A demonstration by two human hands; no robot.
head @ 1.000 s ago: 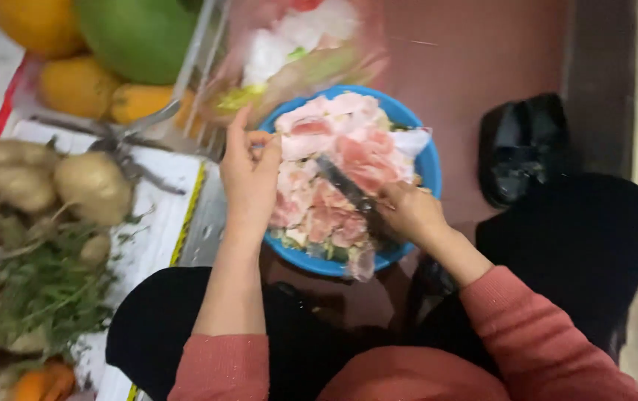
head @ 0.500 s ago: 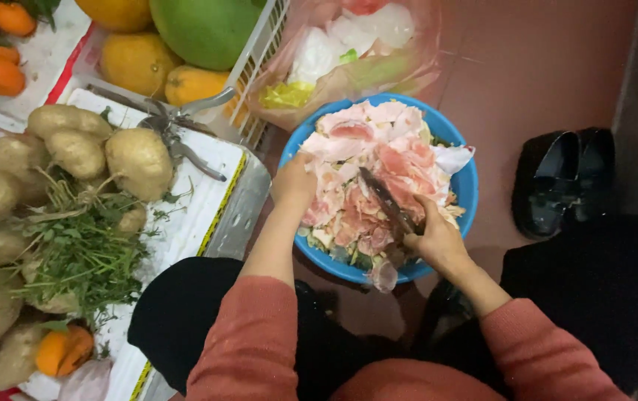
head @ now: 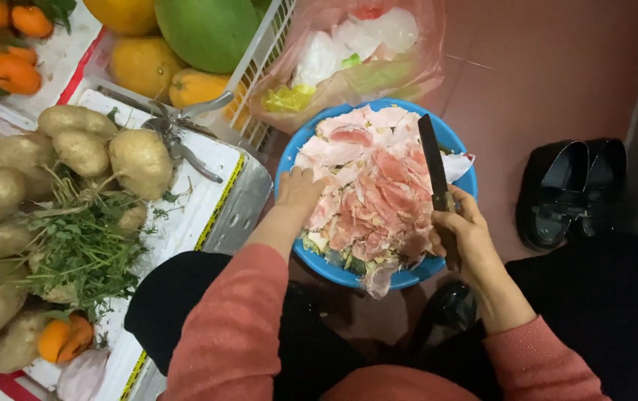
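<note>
Left hand (head: 298, 191): resting palm-down on the pink peels (head: 378, 197), fingers seemingly loose; grip hard to tell.
Right hand (head: 461, 232): closed around the knife (head: 433, 160) handle.
Knife axis: blade points away from the person, over the pile's right side.
Peels: heaped in the blue bowl (head: 300, 141), between both hands.
Nearer hand: left, touching.

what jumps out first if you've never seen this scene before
The eye goes to the blue bowl in the middle, heaped with pink and white peelings. The left hand rests on the pile at the bowl's left edge, while the right hand holds a dark knife over it, blade pointing away. To the left, pale brown tubers lie on a white board with green herbs.
</note>
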